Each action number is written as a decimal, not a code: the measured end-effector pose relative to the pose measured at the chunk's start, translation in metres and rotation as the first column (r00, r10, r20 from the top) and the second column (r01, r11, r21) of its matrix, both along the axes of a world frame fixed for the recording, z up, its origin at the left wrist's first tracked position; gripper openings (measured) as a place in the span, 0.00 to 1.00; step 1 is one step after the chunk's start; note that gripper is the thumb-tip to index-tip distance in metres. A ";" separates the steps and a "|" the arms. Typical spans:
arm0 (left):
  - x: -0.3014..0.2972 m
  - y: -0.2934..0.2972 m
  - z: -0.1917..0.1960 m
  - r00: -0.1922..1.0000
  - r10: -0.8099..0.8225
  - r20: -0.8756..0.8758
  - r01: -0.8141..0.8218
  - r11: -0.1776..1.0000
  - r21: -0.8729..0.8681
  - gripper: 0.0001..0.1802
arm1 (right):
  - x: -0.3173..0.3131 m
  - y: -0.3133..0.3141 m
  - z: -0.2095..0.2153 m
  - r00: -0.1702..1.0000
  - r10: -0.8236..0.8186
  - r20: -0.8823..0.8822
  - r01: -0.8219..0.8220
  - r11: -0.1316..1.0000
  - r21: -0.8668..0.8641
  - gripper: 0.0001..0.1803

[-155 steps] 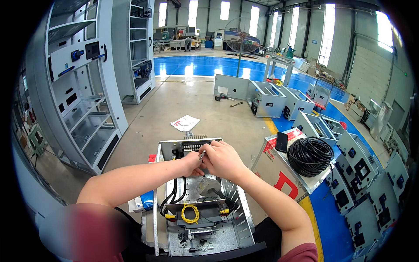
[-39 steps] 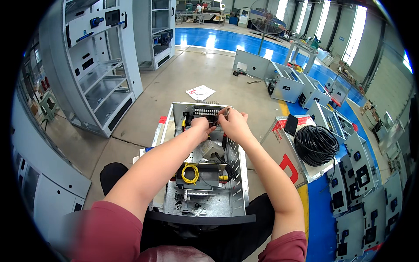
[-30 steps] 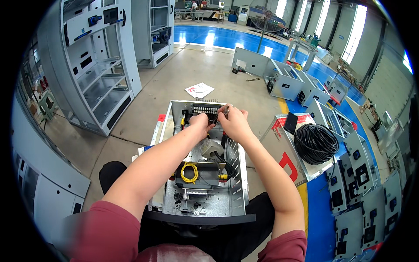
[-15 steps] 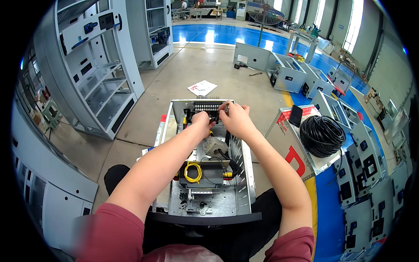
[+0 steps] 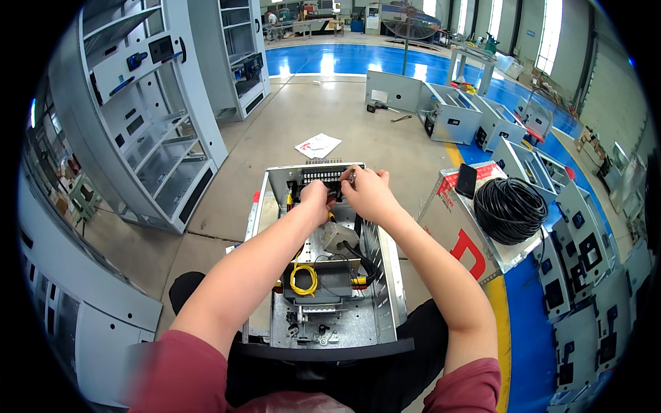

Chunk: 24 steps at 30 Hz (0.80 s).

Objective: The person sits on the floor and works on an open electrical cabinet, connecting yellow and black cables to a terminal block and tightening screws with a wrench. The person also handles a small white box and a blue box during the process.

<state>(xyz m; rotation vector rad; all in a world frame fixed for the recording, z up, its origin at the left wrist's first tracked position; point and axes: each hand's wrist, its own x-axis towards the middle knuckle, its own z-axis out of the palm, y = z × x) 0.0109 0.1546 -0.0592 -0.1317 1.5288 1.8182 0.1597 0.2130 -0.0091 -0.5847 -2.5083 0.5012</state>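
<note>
An open metal electrical box (image 5: 390, 289) lies between my legs, its inside facing up. Both hands work at its far end, by a black terminal block (image 5: 322, 177) with a row of contacts. My left hand (image 5: 316, 199) is closed just below the block, fingertips pinched on something too small to make out. Close beside it on the right, my right hand (image 5: 368, 194) is closed too, with a small metallic piece at its fingers that I cannot identify. Nearer in the box are a coil of yellow wire (image 5: 303, 281), a clear plastic bag (image 5: 337, 237) and loose small metal parts (image 5: 313, 335).
To the right, a carton (image 5: 449, 234) carries a coil of black cable (image 5: 511, 210) and a phone (image 5: 466, 180). Tall grey cabinets (image 5: 127, 138) stand at the left. A paper sheet (image 5: 318, 146) and a wrench (image 5: 401, 118) lie on the floor ahead. Several box panels (image 5: 599, 330) line the right.
The view has shifted slightly, so the box and the surroundings sit a little differently. Both hands stay at the terminal block with only a small shift of the fingers.
</note>
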 end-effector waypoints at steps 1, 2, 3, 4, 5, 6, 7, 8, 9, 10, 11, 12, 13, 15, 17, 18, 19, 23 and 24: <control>-0.005 -0.004 -0.002 0.999 0.013 -0.033 -0.013 1.000 -0.012 0.11 | -0.004 -0.004 0.001 1.000 0.017 -0.008 -0.017 1.000 0.014 0.12; -0.013 -0.004 -0.010 0.998 0.022 -0.064 -0.023 0.999 -0.026 0.11 | -0.008 -0.007 0.001 0.999 0.031 -0.014 -0.031 0.999 0.025 0.12; -0.021 -0.006 -0.019 0.995 0.030 -0.096 -0.034 0.999 -0.040 0.10 | -0.011 -0.010 0.001 0.999 0.045 -0.021 -0.044 0.998 0.036 0.13; -0.023 -0.004 -0.023 0.992 -0.009 -0.124 0.006 1.000 -0.025 0.10 | -0.010 -0.010 0.000 0.999 0.045 -0.030 -0.044 0.998 0.034 0.13; -0.026 -0.003 -0.028 0.993 -0.033 -0.109 0.028 0.998 -0.047 0.09 | -0.011 -0.010 0.000 0.998 0.046 -0.039 -0.045 0.998 0.033 0.13; -0.029 -0.003 -0.032 0.994 -0.054 -0.095 0.048 0.997 -0.069 0.09 | -0.011 -0.010 0.000 0.998 0.051 -0.049 -0.050 0.998 0.032 0.13; -0.030 -0.004 -0.033 0.994 -0.074 -0.077 0.067 0.994 -0.088 0.09 | -0.012 -0.011 0.000 0.998 0.046 -0.036 -0.045 0.999 0.014 0.12; -0.021 -0.002 -0.024 0.995 -0.091 -0.042 0.088 0.994 -0.068 0.09 | -0.008 -0.006 -0.002 0.999 0.027 -0.020 -0.027 1.000 -0.003 0.12; -0.013 -0.002 -0.015 0.994 -0.107 -0.007 0.107 0.993 -0.047 0.10 | -0.005 -0.001 -0.003 1.000 0.010 -0.004 -0.010 1.000 -0.020 0.11; -0.011 -0.005 -0.009 0.994 -0.110 0.025 0.110 0.994 -0.022 0.10 | -0.005 -0.001 -0.003 1.000 0.005 -0.001 -0.005 1.000 -0.009 0.11; -0.014 -0.004 -0.010 0.991 -0.128 0.026 0.128 0.992 -0.007 0.10 | -0.006 -0.001 -0.004 1.000 -0.001 0.002 0.001 1.000 0.001 0.11; -0.016 -0.004 -0.009 0.989 -0.146 0.027 0.146 0.989 0.008 0.10 | -0.007 -0.001 -0.004 1.000 -0.006 0.006 0.006 1.000 0.012 0.11; -0.021 -0.006 -0.013 0.987 -0.157 0.028 0.157 0.987 0.020 0.10 | -0.008 -0.004 -0.003 1.000 0.002 0.006 -0.002 1.000 0.009 0.11; -0.030 -0.008 -0.021 0.987 -0.160 -0.010 0.160 0.987 0.001 0.10 | -0.012 -0.009 -0.001 1.000 0.019 0.005 -0.019 1.000 0.003 0.11; -0.020 -0.004 -0.015 0.983 -0.180 -0.026 0.179 0.983 -0.028 0.10 | -0.008 -0.006 -0.003 0.999 0.017 -0.030 -0.016 0.999 0.032 0.12; -0.014 -0.003 -0.013 0.983 -0.182 -0.028 0.180 0.982 -0.047 0.10 | -0.006 -0.004 -0.003 0.999 0.018 -0.048 -0.015 0.999 0.046 0.12; -0.011 -0.005 -0.011 0.984 -0.176 -0.030 0.173 0.982 -0.070 0.10 | -0.006 -0.004 -0.004 0.998 0.019 -0.054 -0.017 0.999 0.048 0.12; -0.016 -0.009 -0.006 0.980 -0.187 0.062 0.187 0.982 -0.002 0.10 | -0.009 -0.004 -0.004 1.000 0.007 -0.012 -0.007 1.000 0.024 0.11; -0.018 -0.009 -0.006 0.984 -0.173 0.048 0.173 0.985 -0.007 0.10 | -0.011 -0.005 -0.004 1.000 0.001 0.015 -0.001 1.000 0.010 0.11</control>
